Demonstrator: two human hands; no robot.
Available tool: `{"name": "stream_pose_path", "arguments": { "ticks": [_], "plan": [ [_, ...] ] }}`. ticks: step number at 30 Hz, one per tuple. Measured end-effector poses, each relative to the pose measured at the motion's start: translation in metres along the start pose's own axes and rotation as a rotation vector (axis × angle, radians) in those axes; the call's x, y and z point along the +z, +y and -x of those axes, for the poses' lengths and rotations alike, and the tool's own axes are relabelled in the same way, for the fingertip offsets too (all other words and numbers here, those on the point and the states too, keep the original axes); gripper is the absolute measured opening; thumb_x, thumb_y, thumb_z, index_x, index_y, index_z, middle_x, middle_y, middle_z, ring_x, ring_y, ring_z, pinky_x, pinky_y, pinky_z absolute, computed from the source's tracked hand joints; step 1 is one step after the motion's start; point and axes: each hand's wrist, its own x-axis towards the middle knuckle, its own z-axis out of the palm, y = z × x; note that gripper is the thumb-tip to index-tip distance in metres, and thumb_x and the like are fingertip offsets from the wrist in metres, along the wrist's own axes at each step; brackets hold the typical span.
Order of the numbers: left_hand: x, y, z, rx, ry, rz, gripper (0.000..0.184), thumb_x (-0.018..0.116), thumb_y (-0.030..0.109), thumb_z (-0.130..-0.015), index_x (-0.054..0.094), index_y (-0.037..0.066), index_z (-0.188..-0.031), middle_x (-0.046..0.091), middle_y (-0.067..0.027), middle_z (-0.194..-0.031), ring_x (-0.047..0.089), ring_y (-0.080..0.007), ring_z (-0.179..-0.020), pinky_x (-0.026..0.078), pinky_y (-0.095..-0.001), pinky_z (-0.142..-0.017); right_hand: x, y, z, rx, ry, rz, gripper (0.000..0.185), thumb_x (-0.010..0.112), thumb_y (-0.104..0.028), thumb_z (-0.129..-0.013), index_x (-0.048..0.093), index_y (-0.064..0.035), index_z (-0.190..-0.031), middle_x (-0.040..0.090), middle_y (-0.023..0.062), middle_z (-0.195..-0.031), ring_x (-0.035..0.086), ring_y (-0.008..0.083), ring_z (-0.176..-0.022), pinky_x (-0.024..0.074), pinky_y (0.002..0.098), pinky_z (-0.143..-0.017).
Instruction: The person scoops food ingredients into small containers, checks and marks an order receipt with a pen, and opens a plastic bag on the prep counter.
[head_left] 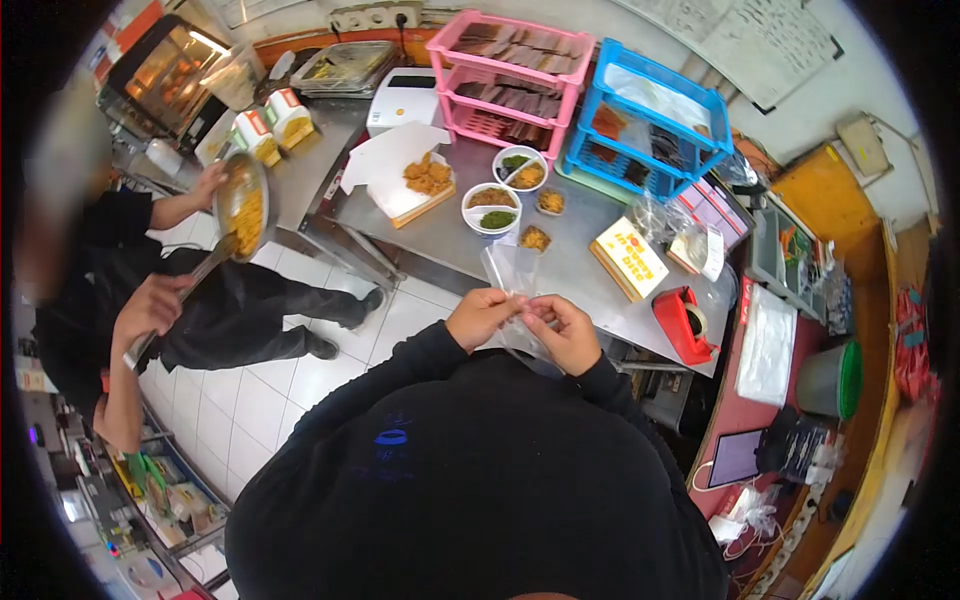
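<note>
Both of my hands meet over the near edge of the steel table, fingers closed on a clear plastic bag (512, 268). My left hand (484, 318) pinches it from the left side. Close beside it, my right hand (563, 333) pinches the same bag. The bag's upper part stands above my fingers and some plastic hangs below them. Just beyond it sit small cups of crumbly orange food (535, 239) and two divided round bowls, one nearer (492, 211) and one farther (520, 169). An open white box (385, 180) holds fried pieces (428, 177).
A closed box with yellow lettering (628, 258) and a red tape dispenser (685, 326) stand at right. Pink stacked trays (447, 95) and blue stacked trays (640, 115) line the back. On the left, a co-worker holds a pan (262, 190) of yellow food and a long-handled spoon (205, 265).
</note>
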Motion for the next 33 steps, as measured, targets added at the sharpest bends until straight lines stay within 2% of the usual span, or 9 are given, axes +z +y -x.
{"name": "stream_pose_path", "arguments": {
  "ticks": [5,11,14,17,24,27,28,31,33],
  "plan": [
    [-0.001,0.000,-0.002,-0.023,-0.025,0.009,0.019,0.063,0.019,-0.083,0.064,0.001,-0.076,0.055,0.0022,-0.065,0.047,-0.0045,-0.059,0.036,-0.0182,-0.053,-0.001,0.001,-0.002,0.062,-0.051,-0.037,0.025,0.069,-0.015,-0.077,0.060,0.0006,-0.094,0.061,0.0025,-0.081,0.053,0.0073,-0.070,0.0441,0.0214,-0.061],
    [-0.001,-0.027,-0.015,-0.273,-0.254,0.378,0.041,0.060,0.030,-0.085,0.054,-0.002,-0.109,0.061,-0.0097,-0.100,0.058,-0.0164,-0.091,0.046,-0.0295,-0.081,0.003,0.010,-0.007,0.224,-0.231,-0.251,0.015,0.069,-0.013,-0.078,0.061,-0.0031,-0.085,0.061,0.0009,-0.076,0.053,0.0051,-0.069,0.0430,0.0199,-0.061],
    [0.000,-0.021,-0.010,-0.348,-0.304,0.532,0.030,0.053,0.028,-0.090,0.056,0.001,-0.103,0.062,-0.0056,-0.087,0.059,-0.0121,-0.070,0.048,-0.0264,-0.066,0.000,0.022,-0.010,0.300,-0.254,-0.498,0.010,0.068,-0.009,-0.079,0.058,-0.0053,-0.078,0.058,-0.0006,-0.071,0.051,0.0046,-0.064,0.0419,0.0197,-0.059],
    [-0.006,-0.019,-0.007,-0.250,-0.396,0.546,0.046,0.059,0.037,-0.085,0.052,0.000,-0.110,0.060,-0.0093,-0.104,0.058,-0.0190,-0.093,0.046,-0.0341,-0.081,0.000,0.019,-0.010,0.469,-0.145,-0.833,0.013,0.066,-0.007,-0.079,0.055,-0.0072,-0.073,0.056,-0.0022,-0.066,0.049,0.0040,-0.060,0.0400,0.0189,-0.056],
    [-0.045,-0.006,-0.038,0.493,0.234,-0.259,0.022,0.049,0.017,-0.090,0.052,0.005,-0.108,0.061,-0.0095,-0.097,0.060,-0.0205,-0.090,0.047,-0.0322,-0.078,-0.025,0.015,0.003,0.114,0.059,0.065,0.021,0.060,-0.005,-0.078,0.045,-0.0052,-0.063,0.042,-0.0053,-0.057,0.035,0.0029,-0.053,0.0298,0.0205,-0.047],
    [-0.017,0.016,-0.025,0.042,-0.050,0.727,0.015,0.048,0.018,-0.091,0.052,0.007,-0.101,0.059,-0.0071,-0.089,0.059,-0.0198,-0.083,0.048,-0.0296,-0.074,-0.039,0.030,-0.011,-0.125,0.285,0.296,0.020,0.056,-0.004,-0.080,0.046,-0.0045,-0.063,0.043,-0.0039,-0.059,0.037,0.0040,-0.055,0.0315,0.0209,-0.049],
    [0.009,0.039,-0.016,-0.132,0.123,0.744,0.010,0.046,0.019,-0.092,0.051,0.010,-0.094,0.054,-0.0018,-0.076,0.055,-0.0150,-0.070,0.046,-0.0244,-0.067,-0.047,0.039,-0.023,-0.114,0.357,0.095,0.019,0.052,-0.007,-0.084,0.046,-0.0064,-0.066,0.045,-0.0029,-0.062,0.042,0.0065,-0.057,0.0351,0.0223,-0.052],
    [-0.003,-0.019,-0.040,-0.011,-0.274,0.848,0.007,0.047,0.018,-0.092,0.051,0.012,-0.093,0.048,0.0024,-0.069,0.049,-0.0099,-0.060,0.043,-0.0200,-0.060,-0.056,0.006,-0.030,0.316,0.469,-0.913,0.019,0.050,-0.010,-0.087,0.047,-0.0085,-0.069,0.046,-0.0024,-0.063,0.046,0.0087,-0.059,0.0380,0.0232,-0.054],
    [0.009,-0.020,-0.038,-0.086,0.030,0.668,0.007,0.052,0.020,-0.090,0.051,0.014,-0.086,0.046,0.0054,-0.065,0.042,-0.0057,-0.052,0.034,-0.0209,-0.046,-0.060,0.017,-0.020,0.421,0.334,-0.943,0.019,0.049,-0.017,-0.089,0.043,-0.0109,-0.073,0.045,-0.0019,-0.060,0.044,0.0100,-0.049,0.0364,0.0229,-0.046]
  ]
}}
